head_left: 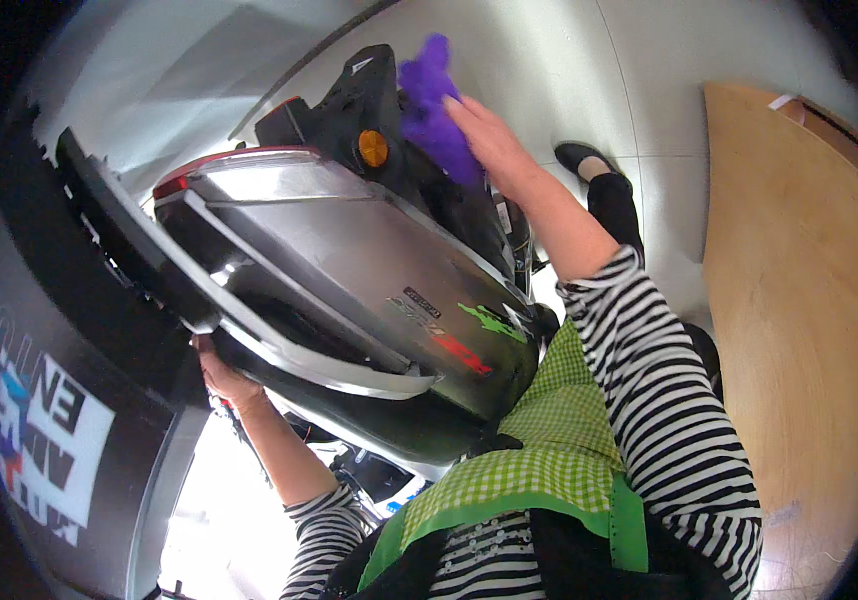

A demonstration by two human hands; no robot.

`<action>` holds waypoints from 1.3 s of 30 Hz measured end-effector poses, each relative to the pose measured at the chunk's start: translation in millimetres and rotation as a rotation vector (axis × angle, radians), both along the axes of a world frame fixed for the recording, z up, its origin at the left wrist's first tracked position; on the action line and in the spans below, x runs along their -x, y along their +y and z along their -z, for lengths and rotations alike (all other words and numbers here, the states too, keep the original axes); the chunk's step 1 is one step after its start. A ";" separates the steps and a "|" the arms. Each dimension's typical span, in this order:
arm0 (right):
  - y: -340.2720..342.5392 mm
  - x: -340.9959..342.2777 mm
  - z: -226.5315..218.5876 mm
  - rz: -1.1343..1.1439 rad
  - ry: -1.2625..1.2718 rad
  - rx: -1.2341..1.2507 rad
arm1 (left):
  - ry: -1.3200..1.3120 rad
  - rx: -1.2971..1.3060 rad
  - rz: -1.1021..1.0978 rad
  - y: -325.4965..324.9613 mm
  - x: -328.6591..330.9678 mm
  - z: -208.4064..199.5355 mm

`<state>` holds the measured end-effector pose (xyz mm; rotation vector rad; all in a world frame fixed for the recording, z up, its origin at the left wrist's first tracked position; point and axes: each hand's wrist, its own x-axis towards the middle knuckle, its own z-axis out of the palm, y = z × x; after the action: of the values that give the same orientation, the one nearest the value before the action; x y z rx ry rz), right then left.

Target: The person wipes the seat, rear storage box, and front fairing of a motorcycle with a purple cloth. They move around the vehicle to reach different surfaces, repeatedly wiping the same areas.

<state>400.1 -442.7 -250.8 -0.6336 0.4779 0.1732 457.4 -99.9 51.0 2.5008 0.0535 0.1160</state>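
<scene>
While the fingers of the right hand [489, 145] hold a fluffy purple cloth [437, 115] beside the glossy grey scooter tail [349, 245], the left hand [227, 376] sits by the tail's silver rail [284, 352], its grip hidden; the cloth seems light, limp, best held mid-bunch.

Floor [664, 75]: pale, smooth, glossy tile. I count 2 thin seams, meeting just right of a black shoe [574, 155], which rests directly on the tile, toe pointing away and to the left. A dark strip [334, 40] borders the floor on its far left side. The grey scooter [349, 240] stands over the floor; its wheel contact is hidden from me. On the right: 1 broad light-wood surface [799, 300], grain faint; tabletop or side panel, cannot tell. At its far edge, 1 small white item [781, 101], too small to identify.
</scene>
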 end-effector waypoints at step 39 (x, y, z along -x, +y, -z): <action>20.7 -132.6 -188.3 -0.513 -0.121 0.957 | -0.056 -0.072 0.008 -8.4 18.6 25.9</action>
<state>532.7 -422.0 -62.4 -1.6963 0.2492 0.3937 438.8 -108.3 25.1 2.5682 0.0171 0.1872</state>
